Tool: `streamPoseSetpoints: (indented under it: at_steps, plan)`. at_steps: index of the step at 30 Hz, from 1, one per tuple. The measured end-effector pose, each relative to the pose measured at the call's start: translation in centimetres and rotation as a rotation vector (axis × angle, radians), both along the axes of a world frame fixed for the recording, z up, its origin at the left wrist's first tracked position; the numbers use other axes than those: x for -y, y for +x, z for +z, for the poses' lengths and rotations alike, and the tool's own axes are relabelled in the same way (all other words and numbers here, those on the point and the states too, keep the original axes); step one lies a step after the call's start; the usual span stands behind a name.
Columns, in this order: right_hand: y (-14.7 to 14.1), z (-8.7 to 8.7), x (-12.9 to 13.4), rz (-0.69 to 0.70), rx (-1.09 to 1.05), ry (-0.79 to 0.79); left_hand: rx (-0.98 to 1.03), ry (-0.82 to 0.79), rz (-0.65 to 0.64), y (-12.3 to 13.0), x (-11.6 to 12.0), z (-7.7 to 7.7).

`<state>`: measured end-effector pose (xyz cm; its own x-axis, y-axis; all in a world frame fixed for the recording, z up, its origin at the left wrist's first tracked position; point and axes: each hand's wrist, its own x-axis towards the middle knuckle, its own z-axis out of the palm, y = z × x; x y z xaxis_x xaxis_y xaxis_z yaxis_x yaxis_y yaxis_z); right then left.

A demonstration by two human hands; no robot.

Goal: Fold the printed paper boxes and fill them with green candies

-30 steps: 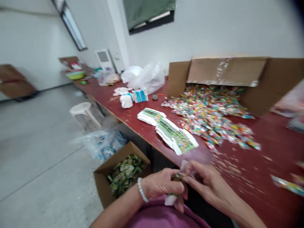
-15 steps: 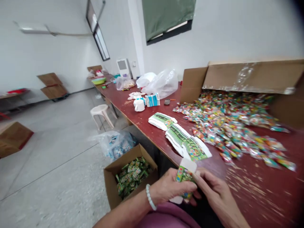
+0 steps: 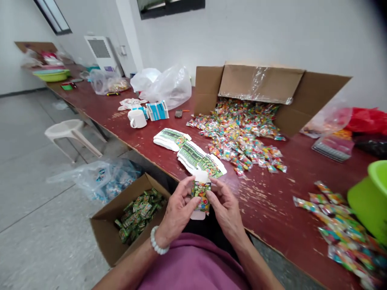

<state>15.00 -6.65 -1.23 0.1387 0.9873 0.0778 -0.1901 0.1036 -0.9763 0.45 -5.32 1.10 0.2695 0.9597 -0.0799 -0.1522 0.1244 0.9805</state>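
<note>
Between both hands I hold a small printed carton [image 3: 200, 195], green with colourful pictures, its white end flaps sticking out at top and bottom. My left hand [image 3: 180, 203], with a pale bead bracelet at the wrist, grips its left side, thumb across the front. On the right edge my right hand [image 3: 224, 203] closes with thumb and fingers. Just beyond, on the table edge, lie fanned stacks of flat green cartons [image 3: 193, 155]. Further back, many small candy packets [image 3: 242, 137] spill from a tipped cardboard box [image 3: 260, 82].
A floor box [image 3: 104, 233] of filled green cartons stands left of my lap, beside a clear bag [image 3: 111, 181]. On the red table [image 3: 266, 205] are a white mug [image 3: 137, 119], plastic bags [image 3: 169, 86] and a lime-green tub [image 3: 370, 201] near more packets. A white stool [image 3: 68, 129] stands left.
My view has swung right, bringing the green tub and more packets into sight. The carton, tilted before, is now upright and facing me, with both hands on its sides.
</note>
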Motion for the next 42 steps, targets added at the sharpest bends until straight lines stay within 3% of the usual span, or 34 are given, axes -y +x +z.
streamPoseSetpoints:
  at_steps: [4,11,15,17,20,22,25,29,33,36,39,42]
  plan:
    - [0.8,0.1,-0.6,-0.001,0.028,-0.046,0.041,-0.037,-0.077,-0.4,-0.3,-0.1]
    - [2.6,1.1,-1.9,0.126,-0.021,-0.135,0.023,-0.027,-0.161,-0.8,-0.4,-0.5]
    - [2.8,1.1,-1.5,0.154,0.247,-0.017,0.064,-0.058,-0.116,-0.9,-0.3,-1.0]
    - [2.6,1.0,-1.2,0.093,0.330,0.062,0.131,-0.134,-0.091,-0.9,-0.2,-1.1]
    - [2.3,1.0,-0.8,0.026,0.352,0.137,0.234,-0.336,-0.261,-0.8,-0.1,-1.3]
    - [2.3,1.2,-0.6,0.078,0.408,0.167,0.274,-0.464,-0.331,-0.7,0.0,-1.5]
    - [2.4,1.6,-0.7,0.189,0.435,0.121,0.267,-0.553,-0.250,-0.5,0.0,-1.9]
    - [2.4,1.6,-1.1,0.235,0.278,-0.081,0.125,-0.472,-0.254,-0.3,-0.1,-2.3]
    - [2.2,1.6,-1.4,0.278,0.183,-0.169,-0.027,-0.268,-0.289,-0.4,-0.2,-2.4]
    - [2.0,1.6,-1.5,0.232,0.054,-0.227,-0.051,-0.221,-0.345,-0.7,-0.4,-2.6]
    - [1.8,1.8,-1.3,0.175,0.004,-0.238,-0.036,-0.229,-0.359,-0.9,-0.5,-2.6]
    - [1.9,2.0,-1.0,0.231,0.008,-0.177,-0.011,-0.265,-0.320,-0.8,-0.4,-2.3]
